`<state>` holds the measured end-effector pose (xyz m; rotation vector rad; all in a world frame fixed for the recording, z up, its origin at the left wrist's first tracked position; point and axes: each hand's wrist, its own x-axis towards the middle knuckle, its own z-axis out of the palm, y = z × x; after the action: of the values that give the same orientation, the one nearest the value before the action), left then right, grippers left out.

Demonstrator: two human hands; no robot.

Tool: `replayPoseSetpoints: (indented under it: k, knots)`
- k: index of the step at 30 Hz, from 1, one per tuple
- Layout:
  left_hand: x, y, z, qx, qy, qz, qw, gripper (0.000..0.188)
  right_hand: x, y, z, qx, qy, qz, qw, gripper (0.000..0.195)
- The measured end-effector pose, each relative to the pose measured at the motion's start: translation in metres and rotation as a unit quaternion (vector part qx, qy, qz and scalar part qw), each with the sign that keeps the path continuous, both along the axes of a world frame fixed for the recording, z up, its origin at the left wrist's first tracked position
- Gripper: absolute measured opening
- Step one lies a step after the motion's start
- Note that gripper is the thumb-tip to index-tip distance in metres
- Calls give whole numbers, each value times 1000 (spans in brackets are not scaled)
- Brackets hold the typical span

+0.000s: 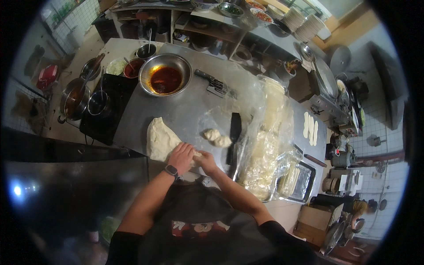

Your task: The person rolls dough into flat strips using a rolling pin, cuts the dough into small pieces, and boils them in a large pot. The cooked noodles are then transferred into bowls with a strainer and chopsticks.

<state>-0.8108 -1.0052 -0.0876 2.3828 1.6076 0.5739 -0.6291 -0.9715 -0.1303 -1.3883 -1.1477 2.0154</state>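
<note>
A large lump of pale dough [162, 137] lies at the near edge of the metal worktable [129, 132]. My left hand [181, 155], with a watch on its wrist, is wrapped over the lump's narrow right end. Close beside it, my right hand [205, 163] grips the tip of that end between thumb and fingers; part of the tip is hidden. Two small dough pieces [212, 134] sit touching each other beyond my right hand. To their right lies a long black-handled tool [235, 127], probably a knife, partly against clear plastic film [245, 86].
Film-covered dough portions [268, 145] fill the right side. Farther back are a steel bowl of red oil sauce [165, 74] and a slotted-blade tool [217, 87]. Pots [75, 99] and a black cooktop [109, 122] stand left. Dough strips [310, 128] lie far right; a person [357, 207] is beyond.
</note>
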Motion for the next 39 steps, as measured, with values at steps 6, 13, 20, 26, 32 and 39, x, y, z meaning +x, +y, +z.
replayPoseSetpoints:
  k: [6, 13, 20, 26, 32, 39]
  knots:
    - [17, 32, 8, -157, 49, 9, 986, 30, 31, 33, -17, 140, -188, 76, 969, 31]
    - [51, 35, -5, -211, 100, 139, 962, 25, -8, 46, -7, 117, -275, -37, 954, 27]
    - [51, 64, -46, -321, 94, 141, 932, 24, 7, 27, 60, 267, -277, 65, 921, 32]
    - [25, 20, 2, -122, 76, 54, 988, 45, 71, 82, 76, 183, -251, -99, 945, 56]
    - [-17, 8, 5, -92, 17, 7, 996, 47, -8, 15, 24, 154, -172, 98, 968, 57]
    - [-7, 24, 3, -132, 50, 16, 990, 34, -4, 11, -5, 35, -61, -24, 997, 42]
